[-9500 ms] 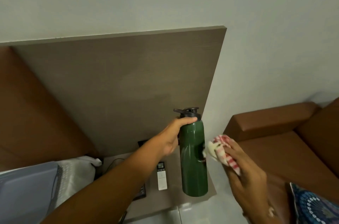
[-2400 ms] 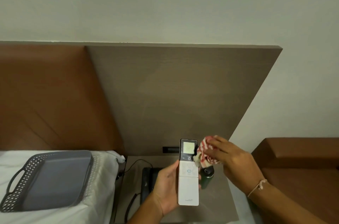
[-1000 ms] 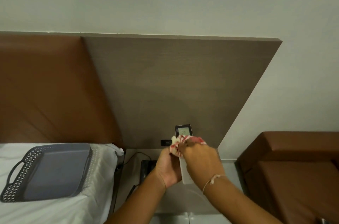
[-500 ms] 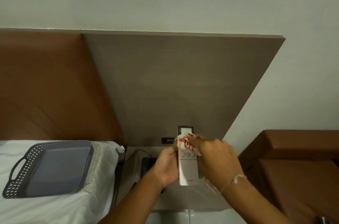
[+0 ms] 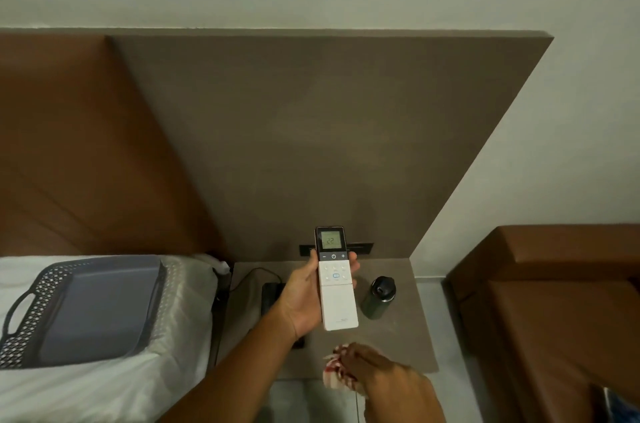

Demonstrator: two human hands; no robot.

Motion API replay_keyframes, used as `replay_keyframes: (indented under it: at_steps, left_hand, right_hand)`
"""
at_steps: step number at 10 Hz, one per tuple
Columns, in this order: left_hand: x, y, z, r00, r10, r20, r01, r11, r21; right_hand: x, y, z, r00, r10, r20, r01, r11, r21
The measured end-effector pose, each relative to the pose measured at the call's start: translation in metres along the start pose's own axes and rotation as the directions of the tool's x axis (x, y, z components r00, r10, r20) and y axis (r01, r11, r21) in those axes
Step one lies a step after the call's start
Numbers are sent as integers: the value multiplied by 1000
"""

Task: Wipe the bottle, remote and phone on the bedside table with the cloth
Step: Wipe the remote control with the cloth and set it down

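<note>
The right hand (image 5: 384, 376), closed around the cloth (image 5: 337, 374), has drawn back below the remote (image 5: 335, 278), which the left hand (image 5: 304, 298) grips upright above the bedside table (image 5: 398, 343), left of the bottle (image 5: 378, 298), suggesting the remote's wipe is finished and the phone (image 5: 270, 296) remains.

The remote (image 5: 336, 284) is white with a black top and a green screen. The cloth (image 5: 337, 370) is red and white checks. The bottle (image 5: 378, 298) is dark green with a black cap. The tray (image 5: 83, 308) is grey with tiny holes. The sheet (image 5: 114, 384) is white. The headboard (image 5: 79, 152) is brown.
</note>
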State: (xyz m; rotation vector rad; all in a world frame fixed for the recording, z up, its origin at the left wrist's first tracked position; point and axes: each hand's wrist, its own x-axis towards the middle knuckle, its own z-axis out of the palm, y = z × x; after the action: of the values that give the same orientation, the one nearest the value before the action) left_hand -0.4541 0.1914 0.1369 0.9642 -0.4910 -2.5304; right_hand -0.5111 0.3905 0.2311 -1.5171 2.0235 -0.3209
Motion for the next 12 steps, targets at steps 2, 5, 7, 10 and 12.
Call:
replay_keyframes:
  at_steps: [2, 5, 7, 10, 12]
  left_hand:
    - [65, -34, -45, 915, -74, -398, 161, 968, 190]
    - [203, -118, -156, 803, -21, -595, 227, 934, 274]
    - [272, -165, -208, 688, 125, -715, 239, 891, 386]
    - [310, -189, -240, 679, 221, -700, 275, 808, 522]
    - [319, -193, -242, 637, 282, -717, 266, 793, 548]
  right_hand:
    - [21, 88, 16, 831, 465, -305, -345, 861, 372]
    - [111, 223, 120, 637, 763, -110, -321, 393, 862]
    - [136, 276, 178, 622, 775, -111, -282, 354, 892]
    - [149, 303, 209, 616, 773, -153, -229, 362, 904]
    - [147, 305, 209, 627, 757, -184, -213, 394, 894]
